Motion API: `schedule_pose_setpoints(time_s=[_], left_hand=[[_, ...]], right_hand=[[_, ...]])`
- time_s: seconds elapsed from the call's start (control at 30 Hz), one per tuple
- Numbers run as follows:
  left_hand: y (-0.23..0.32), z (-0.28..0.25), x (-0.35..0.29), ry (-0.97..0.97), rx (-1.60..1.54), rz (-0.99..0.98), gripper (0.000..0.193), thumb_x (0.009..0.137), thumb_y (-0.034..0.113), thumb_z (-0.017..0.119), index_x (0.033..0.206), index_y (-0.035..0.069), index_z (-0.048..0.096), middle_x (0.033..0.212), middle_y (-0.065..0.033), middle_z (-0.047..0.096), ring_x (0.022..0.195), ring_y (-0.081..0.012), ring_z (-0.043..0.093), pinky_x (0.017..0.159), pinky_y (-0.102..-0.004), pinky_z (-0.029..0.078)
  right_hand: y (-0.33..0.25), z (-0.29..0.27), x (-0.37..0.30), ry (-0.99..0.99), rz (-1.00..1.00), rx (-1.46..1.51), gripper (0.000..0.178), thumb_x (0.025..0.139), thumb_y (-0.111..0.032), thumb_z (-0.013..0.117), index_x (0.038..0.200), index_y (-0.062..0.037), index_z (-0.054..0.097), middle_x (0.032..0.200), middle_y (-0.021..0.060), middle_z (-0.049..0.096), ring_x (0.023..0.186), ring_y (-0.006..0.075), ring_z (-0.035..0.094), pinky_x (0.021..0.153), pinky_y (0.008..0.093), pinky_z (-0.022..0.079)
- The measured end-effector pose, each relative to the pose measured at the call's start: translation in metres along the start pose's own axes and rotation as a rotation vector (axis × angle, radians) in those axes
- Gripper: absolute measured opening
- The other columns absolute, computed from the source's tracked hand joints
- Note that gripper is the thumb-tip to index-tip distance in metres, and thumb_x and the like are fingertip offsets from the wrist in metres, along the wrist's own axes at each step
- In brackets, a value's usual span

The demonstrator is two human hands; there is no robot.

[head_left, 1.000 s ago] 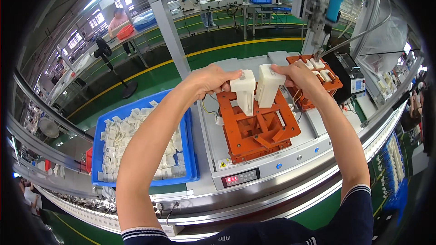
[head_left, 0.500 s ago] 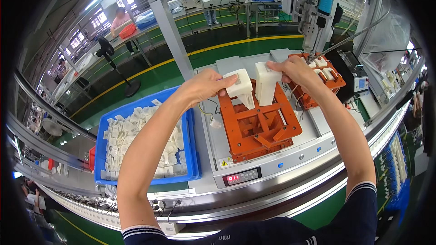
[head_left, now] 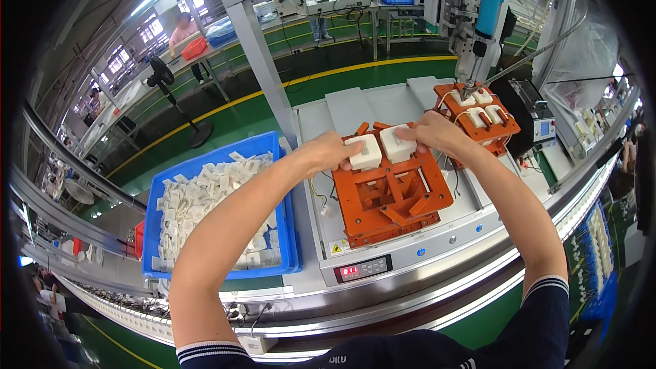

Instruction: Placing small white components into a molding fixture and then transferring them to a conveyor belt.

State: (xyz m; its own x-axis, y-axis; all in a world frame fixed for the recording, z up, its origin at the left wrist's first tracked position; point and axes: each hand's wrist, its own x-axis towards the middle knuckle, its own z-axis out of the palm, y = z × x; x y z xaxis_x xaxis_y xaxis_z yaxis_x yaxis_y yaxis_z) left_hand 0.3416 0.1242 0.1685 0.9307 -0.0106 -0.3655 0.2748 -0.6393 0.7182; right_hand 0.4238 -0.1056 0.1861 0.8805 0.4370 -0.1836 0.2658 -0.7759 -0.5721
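Two white plastic housings sit in the far row of openings of the orange fixture [head_left: 362, 215]. My left hand [head_left: 326, 153] grips the left white housing [head_left: 365, 153], thumb on its top face and fingers at its side. On the right white housing [head_left: 398, 145], my right hand [head_left: 437, 132] has its thumb on top and its fingers curled by the edge. Only the upper parts of both housings show; their lower bodies are down inside the fixture. The near openings of the fixture hold no housing. A thin cable [head_left: 316, 191] hangs beside its left edge.
A blue bin [head_left: 292, 232] full of white parts stands at the left. Further right, a second orange fixture [head_left: 509, 125] holds several white housings beneath a machine head [head_left: 471, 51]. A control panel [head_left: 363, 268] sits on the front edge. A metal post [head_left: 260, 61] rises behind.
Both hands have moved down, and the two white housings have gone from above the fixture into its far openings. They were tilted and are now nearly level.
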Motion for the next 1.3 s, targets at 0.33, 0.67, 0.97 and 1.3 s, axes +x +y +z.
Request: schedule_pose_setpoints(time_s=[0.33, 0.67, 0.97, 1.3], left_hand=[[0.023, -0.005, 0.021, -0.066, 0.571, -0.024, 0.055, 0.082, 0.051, 0.062, 0.076, -0.002, 0.072, 0.075, -0.0152, 0.068, 0.069, -0.0271, 0.064, 0.064, -0.0378, 0.05], [0.006, -0.004, 0.026, 0.024, 0.217, -0.073, 0.047, 0.073, 0.042, 0.077, 0.065, -0.004, 0.07, 0.085, -0.0269, 0.066, 0.094, -0.0342, 0.063, 0.083, -0.0402, 0.047], [0.01, 0.003, 0.015, 0.123, 0.35, -0.058, 0.044, 0.072, 0.042, 0.077, 0.067, -0.001, 0.071, 0.071, -0.0156, 0.068, 0.067, -0.026, 0.065, 0.062, -0.0351, 0.051], [-0.011, 0.0, 0.028, 0.08, 0.144, -0.032, 0.044, 0.07, 0.041, 0.08, 0.067, -0.002, 0.071, 0.078, -0.0199, 0.069, 0.081, -0.0273, 0.066, 0.074, -0.0367, 0.051]], right_hand=[[-0.003, 0.008, 0.003, -0.048, 0.033, -0.128, 0.049, 0.079, -0.045, 0.061, 0.066, 0.0008, 0.071, 0.059, 0.007, 0.067, 0.071, 0.0206, 0.068, 0.076, 0.0323, 0.053], [0.001, 0.006, 0.003, 0.02, -0.005, -0.179, 0.044, 0.074, -0.045, 0.072, 0.065, -0.0018, 0.072, 0.058, 0.0069, 0.066, 0.065, 0.018, 0.067, 0.067, 0.0318, 0.054], [0.009, 0.013, 0.01, 0.153, -0.064, -0.289, 0.044, 0.068, -0.044, 0.078, 0.07, -0.0003, 0.073, 0.073, 0.0166, 0.069, 0.073, 0.0279, 0.068, 0.067, 0.0371, 0.053], [0.015, 0.004, 0.021, -0.05, -0.03, -0.101, 0.049, 0.068, -0.047, 0.078, 0.061, 0.0008, 0.07, 0.055, 0.0112, 0.061, 0.055, 0.0211, 0.06, 0.057, 0.0342, 0.049]])
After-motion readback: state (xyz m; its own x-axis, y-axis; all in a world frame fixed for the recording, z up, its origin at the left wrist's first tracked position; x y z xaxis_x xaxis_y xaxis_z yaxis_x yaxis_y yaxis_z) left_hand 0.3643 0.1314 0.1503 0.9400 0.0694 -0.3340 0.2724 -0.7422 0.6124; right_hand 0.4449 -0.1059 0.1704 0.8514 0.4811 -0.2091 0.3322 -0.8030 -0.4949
